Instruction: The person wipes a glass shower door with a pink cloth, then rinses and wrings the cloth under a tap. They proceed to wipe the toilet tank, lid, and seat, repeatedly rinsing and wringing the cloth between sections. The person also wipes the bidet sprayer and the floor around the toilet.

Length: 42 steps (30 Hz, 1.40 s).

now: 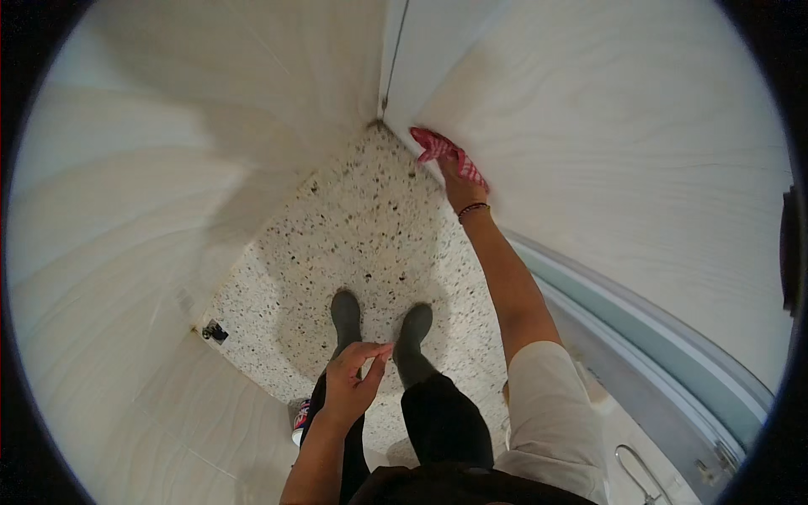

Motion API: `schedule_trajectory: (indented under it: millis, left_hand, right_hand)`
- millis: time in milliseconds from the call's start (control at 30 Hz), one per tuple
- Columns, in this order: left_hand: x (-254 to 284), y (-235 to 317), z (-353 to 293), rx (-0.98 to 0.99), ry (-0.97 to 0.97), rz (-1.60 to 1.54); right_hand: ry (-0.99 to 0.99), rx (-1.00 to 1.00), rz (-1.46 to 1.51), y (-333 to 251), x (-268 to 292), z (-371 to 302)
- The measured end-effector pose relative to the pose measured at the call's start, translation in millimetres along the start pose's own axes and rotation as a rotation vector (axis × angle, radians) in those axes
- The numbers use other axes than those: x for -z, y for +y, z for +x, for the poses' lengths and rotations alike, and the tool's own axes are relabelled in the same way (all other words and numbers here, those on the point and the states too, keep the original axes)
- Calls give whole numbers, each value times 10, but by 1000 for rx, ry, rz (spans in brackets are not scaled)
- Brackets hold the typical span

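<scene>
My right hand [460, 187] holds a red-and-white checked cloth [438, 145] flat against the pale wall on the right, low down beside the corner. Part of the cloth is hidden under the fingers, and a dark bracelet circles that wrist. My left hand [358, 374] hangs empty over my legs, fingers loosely bent and the thumb tip close to the fingertips. Below it are my grey boots [346, 313] on the speckled floor [353, 219].
Pale walls meet at a narrow corner ahead. A metal-framed glass panel [640, 311] runs along the right. A colourful can-like container [300, 418] stands by my left leg. A small black object [215, 331] lies at the left floor edge. Curved metal tubing [633, 467] shows at lower right.
</scene>
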State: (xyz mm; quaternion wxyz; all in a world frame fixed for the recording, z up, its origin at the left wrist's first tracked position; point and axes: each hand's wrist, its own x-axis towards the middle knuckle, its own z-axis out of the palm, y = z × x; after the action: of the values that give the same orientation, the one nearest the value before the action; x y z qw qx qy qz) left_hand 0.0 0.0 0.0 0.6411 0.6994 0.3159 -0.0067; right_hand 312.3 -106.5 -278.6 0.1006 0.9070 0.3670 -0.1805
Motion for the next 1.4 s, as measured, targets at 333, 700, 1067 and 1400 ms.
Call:
schedule_trajectory:
  millis: [333,700,1067,1400]
  left_hand:
    - [-62,-330,329,32,4,55]
    - [-395,42,279,-83,-238,16]
    - [-622,-572,157,11,-345,107]
    - [-428,-822,210,-33,-335,162]
  right_hand:
    - [147,-187,-117,478,639,-1480]
    - [1602,-537,-943,1380,4243,-3086]
    - [7,-1668,-481,417,-285,-1380]
    - [-1038,982,-2251,1112,-927,-1122]
